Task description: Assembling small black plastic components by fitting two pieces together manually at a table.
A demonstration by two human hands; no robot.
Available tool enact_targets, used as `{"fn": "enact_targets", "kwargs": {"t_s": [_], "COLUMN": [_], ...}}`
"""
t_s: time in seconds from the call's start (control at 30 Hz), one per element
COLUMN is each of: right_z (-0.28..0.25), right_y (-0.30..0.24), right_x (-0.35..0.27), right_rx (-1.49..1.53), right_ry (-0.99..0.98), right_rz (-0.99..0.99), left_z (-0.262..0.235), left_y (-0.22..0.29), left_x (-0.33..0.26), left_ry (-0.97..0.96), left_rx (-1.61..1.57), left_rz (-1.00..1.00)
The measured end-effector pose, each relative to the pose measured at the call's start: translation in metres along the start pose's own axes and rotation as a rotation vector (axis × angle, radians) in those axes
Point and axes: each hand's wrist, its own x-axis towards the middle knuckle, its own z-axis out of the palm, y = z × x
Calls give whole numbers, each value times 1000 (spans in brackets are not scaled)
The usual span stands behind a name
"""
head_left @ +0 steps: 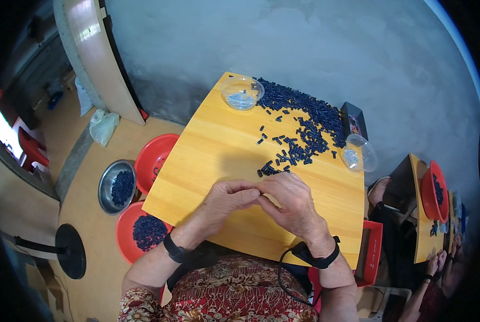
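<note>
Over the near half of a yellow wooden table (pixel 197 161), my two hands meet fingertip to fingertip. My left hand (pixel 230 197) is closed in a pinch, thumb and forefinger pressed together. Against it, my right hand (pixel 289 199) pinches too, its fingers curled over. Whatever sits between the fingertips is hidden or too small to name. Just beyond my hands lies a spread of small black cylindrical pieces (pixel 307 142), heaped thicker toward the far edge. A clear round tub (pixel 252 85) at the far left holds small silvery parts; another clear tub (pixel 367 155) at the right edge tilts, with similar parts inside.
A black box (pixel 354 122) stands at the table's far right. On the floor at left are a steel bowl (pixel 107 203) and red basins (pixel 126 238), (pixel 153 147) with black pieces. A red box (pixel 373 255) is right of the table. Another person's hands (pixel 436 263) work at right.
</note>
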Motion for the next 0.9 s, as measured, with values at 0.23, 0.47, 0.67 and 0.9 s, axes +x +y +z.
{"fn": "enact_targets", "kwargs": {"t_s": [0.23, 0.47, 0.67, 0.9], "right_z": [-1, -13, -68, -58], "right_y": [1, 22, 133, 118], "right_x": [1, 1, -26, -40], "right_rx": [23, 92, 38, 101], "right_ry": [18, -98, -8, -28], "right_rz": [15, 109, 706, 788], "left_z": [0, -4, -4, -16], "left_y": [-2, -6, -8, -7], "left_x": [1, 6, 7, 10], "left_ry": [20, 45, 72, 171], "left_rx": [-58, -49, -43, 75], "left_rz": [-5, -29, 45, 62]}}
